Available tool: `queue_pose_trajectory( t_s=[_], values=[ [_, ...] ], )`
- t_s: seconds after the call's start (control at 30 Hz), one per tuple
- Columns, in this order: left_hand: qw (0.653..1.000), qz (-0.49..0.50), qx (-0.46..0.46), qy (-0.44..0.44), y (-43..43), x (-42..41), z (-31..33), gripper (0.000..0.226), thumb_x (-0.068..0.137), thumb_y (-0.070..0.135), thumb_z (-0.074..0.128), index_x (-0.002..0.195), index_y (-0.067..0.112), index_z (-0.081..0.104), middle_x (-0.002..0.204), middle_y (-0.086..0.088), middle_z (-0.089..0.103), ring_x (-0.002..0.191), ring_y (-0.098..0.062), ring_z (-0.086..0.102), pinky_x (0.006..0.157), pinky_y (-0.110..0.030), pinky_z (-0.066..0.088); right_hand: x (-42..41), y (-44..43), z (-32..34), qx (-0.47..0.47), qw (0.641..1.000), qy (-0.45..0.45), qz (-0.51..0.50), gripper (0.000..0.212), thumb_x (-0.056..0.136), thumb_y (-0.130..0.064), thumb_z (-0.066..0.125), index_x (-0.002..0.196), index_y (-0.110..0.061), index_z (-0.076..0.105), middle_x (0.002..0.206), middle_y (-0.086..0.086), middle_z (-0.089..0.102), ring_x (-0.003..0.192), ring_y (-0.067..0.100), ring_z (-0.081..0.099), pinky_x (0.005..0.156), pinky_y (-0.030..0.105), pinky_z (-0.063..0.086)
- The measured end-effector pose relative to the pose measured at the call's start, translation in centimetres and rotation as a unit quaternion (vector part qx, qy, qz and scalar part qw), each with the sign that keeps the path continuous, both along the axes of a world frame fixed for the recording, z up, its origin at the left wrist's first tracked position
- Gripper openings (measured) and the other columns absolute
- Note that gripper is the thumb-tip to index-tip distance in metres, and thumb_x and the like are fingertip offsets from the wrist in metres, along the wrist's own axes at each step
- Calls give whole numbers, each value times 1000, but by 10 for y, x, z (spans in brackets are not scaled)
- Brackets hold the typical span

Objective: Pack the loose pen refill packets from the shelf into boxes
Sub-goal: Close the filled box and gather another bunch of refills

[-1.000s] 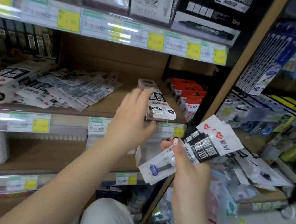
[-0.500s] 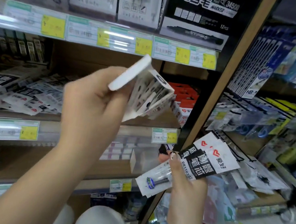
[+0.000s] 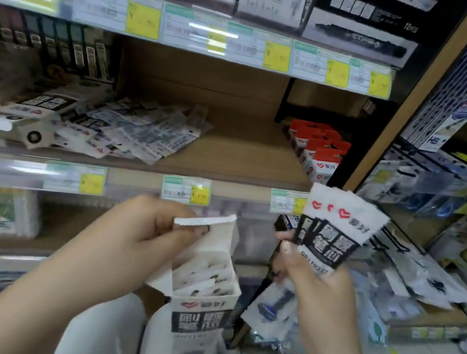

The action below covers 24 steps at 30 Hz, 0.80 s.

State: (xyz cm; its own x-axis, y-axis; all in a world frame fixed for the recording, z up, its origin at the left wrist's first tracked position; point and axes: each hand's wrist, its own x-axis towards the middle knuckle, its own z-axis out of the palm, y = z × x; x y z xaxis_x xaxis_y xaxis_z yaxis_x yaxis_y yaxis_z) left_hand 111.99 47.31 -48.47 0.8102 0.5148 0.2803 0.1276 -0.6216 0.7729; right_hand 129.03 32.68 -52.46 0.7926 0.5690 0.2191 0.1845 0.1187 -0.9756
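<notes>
Up and to the left of the box, the loose refill packets (image 3: 130,131) lie in a messy overlapping pile on the wooden shelf (image 3: 228,161), well apart from the box. A few flattened cartons with the same black and white print sit at the left edge of that pile.

Directly left of the box, the left hand (image 3: 137,241) grips it, fingers curled round its upper part, and one fingertip touches the raised white lid flap (image 3: 204,221).

The box (image 3: 203,299) itself stands roughly upright over the person's lap, which is in pale trousers (image 3: 111,337). Its top is open, and the upper ends of several packets already inside it show in a row. Its front carries a red heart logo above a black panel with white characters.

Up and to the right of the box, a row of red-topped cartons (image 3: 318,150) stands at the shelf's right end.

Just right of the box and apart from it, the right hand (image 3: 321,293) pinches a fanned bunch of packets (image 3: 336,231) between thumb and curled fingers. Their white headers with red hearts point upward, and their clear lower ends hang below the hand with a blue-tipped refill visible.

Farther right of the box, blurred hanging stationery (image 3: 442,190) fills a neighbouring rack.
</notes>
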Motion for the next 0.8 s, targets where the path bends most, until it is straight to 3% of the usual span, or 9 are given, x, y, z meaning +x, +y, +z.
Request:
queue_pose_trajectory(
  t_s=[0.07,0.17,0.3,0.37,0.43,0.5,0.6,0.7,0.8],
  values=[
    [999,-22,-23,18,-1,6,-10,46,86,50,50,64,10,46,53,-5,38,50,-11,37,51,-30,29,-7,3,-1,-50,992,-18,119,21,67,-38,80,87,-36,73,85,-18,74,82,-2,68,68,11,50],
    [996,-72,-10,48,-1,15,-20,40,86,42,47,64,8,44,58,-14,44,55,-18,40,55,-43,38,-12,8,-9,-99,975,5,198,38,58,-42,77,90,-23,71,90,0,75,88,13,70,78,31,56],
    [995,-77,-41,38,0,16,-26,41,84,45,48,68,7,52,62,-16,52,56,-23,45,57,-44,42,-14,15,-13,-102,980,13,170,24,66,-29,74,84,-14,71,86,8,75,81,18,70,80,40,55],
    [998,-41,-43,8,0,15,-30,29,83,43,56,75,16,59,67,-11,61,64,-27,57,64,-45,47,-16,17,-15,-100,984,31,146,24,67,-27,72,85,-11,71,86,11,75,84,25,71,81,47,54],
    [998,35,-14,-44,-2,13,-34,16,79,38,70,82,29,58,77,5,66,74,-6,62,73,-31,52,-19,19,-15,-94,987,48,121,24,67,-28,71,84,-11,71,84,12,75,85,32,70,79,51,54],
    [992,77,70,-69,-8,8,-34,26,74,41,71,83,33,48,91,18,59,90,6,55,75,-9,44,-21,19,-16,-95,990,53,93,20,67,-29,71,80,-13,70,79,10,74,80,30,71,75,49,55],
    [991,44,127,-28,-16,-2,-39,23,76,43,67,80,33,48,107,22,48,104,12,45,73,-6,42,-23,18,-18,-100,990,56,77,7,72,-23,72,77,-18,71,77,3,75,76,21,72,74,45,57],
    [992,51,118,0,-21,-7,-46,11,78,38,65,84,30,60,116,25,45,111,13,42,77,-9,40,-27,19,-18,-96,991,57,69,16,68,-26,70,79,-16,70,79,6,75,78,25,71,77,49,56],
    [991,58,121,16,-26,-7,-46,11,86,33,62,84,24,68,116,19,50,104,5,50,82,-4,34,-30,19,-17,-84,993,60,63,22,67,-27,69,82,-10,68,81,12,74,83,33,69,80,54,54]
  ],
)
